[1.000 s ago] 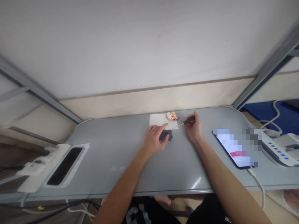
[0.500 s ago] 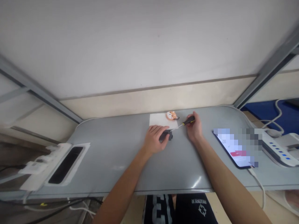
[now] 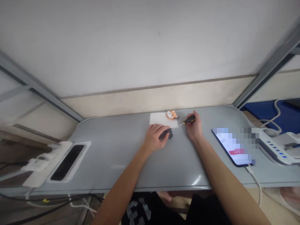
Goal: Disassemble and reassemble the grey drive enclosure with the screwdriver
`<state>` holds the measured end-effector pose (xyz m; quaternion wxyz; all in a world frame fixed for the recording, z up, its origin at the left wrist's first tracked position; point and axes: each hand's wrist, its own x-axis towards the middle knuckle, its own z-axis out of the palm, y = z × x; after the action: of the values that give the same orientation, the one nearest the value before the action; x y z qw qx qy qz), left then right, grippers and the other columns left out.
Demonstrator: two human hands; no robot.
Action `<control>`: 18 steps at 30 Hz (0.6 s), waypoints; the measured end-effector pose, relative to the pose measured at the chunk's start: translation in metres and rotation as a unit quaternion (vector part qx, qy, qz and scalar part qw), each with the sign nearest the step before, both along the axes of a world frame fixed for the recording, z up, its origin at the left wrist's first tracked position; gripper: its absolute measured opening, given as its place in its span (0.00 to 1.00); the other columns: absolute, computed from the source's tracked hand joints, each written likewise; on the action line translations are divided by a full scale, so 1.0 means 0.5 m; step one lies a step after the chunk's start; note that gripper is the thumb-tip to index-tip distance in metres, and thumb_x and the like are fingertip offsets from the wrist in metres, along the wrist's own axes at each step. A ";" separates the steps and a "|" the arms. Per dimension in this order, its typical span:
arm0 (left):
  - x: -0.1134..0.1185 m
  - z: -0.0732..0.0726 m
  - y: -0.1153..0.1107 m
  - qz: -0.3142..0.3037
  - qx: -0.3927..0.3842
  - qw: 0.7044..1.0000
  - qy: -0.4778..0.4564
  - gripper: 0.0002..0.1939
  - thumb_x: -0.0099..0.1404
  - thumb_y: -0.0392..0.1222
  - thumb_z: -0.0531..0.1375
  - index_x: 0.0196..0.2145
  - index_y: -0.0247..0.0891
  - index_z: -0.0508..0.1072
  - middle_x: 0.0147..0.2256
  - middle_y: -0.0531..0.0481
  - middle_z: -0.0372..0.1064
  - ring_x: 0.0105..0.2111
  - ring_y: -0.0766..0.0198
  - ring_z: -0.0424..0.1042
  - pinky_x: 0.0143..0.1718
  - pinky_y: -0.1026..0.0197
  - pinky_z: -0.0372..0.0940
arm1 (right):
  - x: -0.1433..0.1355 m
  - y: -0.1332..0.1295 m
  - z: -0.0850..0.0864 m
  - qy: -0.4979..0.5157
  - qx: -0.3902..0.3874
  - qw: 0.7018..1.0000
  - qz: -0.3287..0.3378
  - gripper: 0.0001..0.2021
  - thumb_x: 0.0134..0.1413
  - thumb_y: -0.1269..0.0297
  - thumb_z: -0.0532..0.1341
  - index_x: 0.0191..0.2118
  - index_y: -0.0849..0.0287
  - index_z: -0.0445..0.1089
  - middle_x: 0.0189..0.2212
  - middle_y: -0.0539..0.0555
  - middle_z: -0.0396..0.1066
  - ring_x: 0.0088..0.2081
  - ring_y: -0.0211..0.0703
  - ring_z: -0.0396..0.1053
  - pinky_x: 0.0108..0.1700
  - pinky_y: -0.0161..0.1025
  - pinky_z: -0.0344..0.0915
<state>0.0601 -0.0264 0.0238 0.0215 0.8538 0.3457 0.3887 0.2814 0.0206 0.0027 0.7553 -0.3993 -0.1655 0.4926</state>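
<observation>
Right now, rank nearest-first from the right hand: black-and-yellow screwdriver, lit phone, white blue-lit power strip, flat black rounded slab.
From the right hand:
1. Black-and-yellow screwdriver, in its grip
2. Lit phone, right side
3. White blue-lit power strip, farther right
4. Flat black rounded slab, far left

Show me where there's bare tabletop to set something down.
Widest: between the dark phone and left forearm. Also between that and the right forearm, and from the right hand to behind the lit phone. Crowded: both ends, with power strips, and around the screwdriver and white sheet.
</observation>
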 end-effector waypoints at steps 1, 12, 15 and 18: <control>0.000 0.001 0.000 0.001 -0.002 1.000 0.000 0.11 0.72 0.41 0.58 0.49 0.42 0.75 0.43 0.47 0.79 0.42 0.57 0.76 0.46 0.51 0.67 | -0.001 -0.001 0.001 0.001 0.000 1.000 0.001 0.18 0.51 0.48 0.70 0.26 0.56 0.67 0.24 0.45 0.67 0.22 0.32 0.57 0.21 0.37 0.50; -0.001 0.002 0.002 0.003 -0.008 1.000 0.001 0.10 0.71 0.41 0.59 0.49 0.42 0.75 0.42 0.47 0.79 0.42 0.56 0.76 0.46 0.51 0.68 | -0.001 0.013 -0.009 -0.004 -0.009 1.000 0.017 0.18 0.53 0.48 0.69 0.25 0.56 0.69 0.24 0.47 0.67 0.21 0.32 0.55 0.21 0.38 0.48; -0.001 0.004 0.002 0.001 -0.001 1.000 0.004 0.10 0.71 0.40 0.59 0.48 0.41 0.75 0.42 0.47 0.79 0.42 0.56 0.76 0.46 0.51 0.68 | -0.003 0.013 -0.011 -0.004 -0.008 1.000 0.008 0.18 0.53 0.47 0.69 0.25 0.56 0.69 0.26 0.47 0.68 0.23 0.32 0.56 0.21 0.38 0.48; -0.002 0.006 0.001 0.003 -0.003 1.000 0.009 0.10 0.72 0.41 0.59 0.48 0.42 0.76 0.42 0.46 0.79 0.43 0.56 0.76 0.46 0.51 0.68 | -0.006 0.011 -0.010 -0.010 -0.024 1.000 0.009 0.18 0.54 0.47 0.68 0.25 0.56 0.70 0.25 0.47 0.67 0.22 0.32 0.56 0.22 0.38 0.49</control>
<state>0.0591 -0.0258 0.0267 0.0200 0.8563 0.3494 0.3799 0.2785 0.0259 -0.0023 0.7391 -0.4208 -0.1651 0.4995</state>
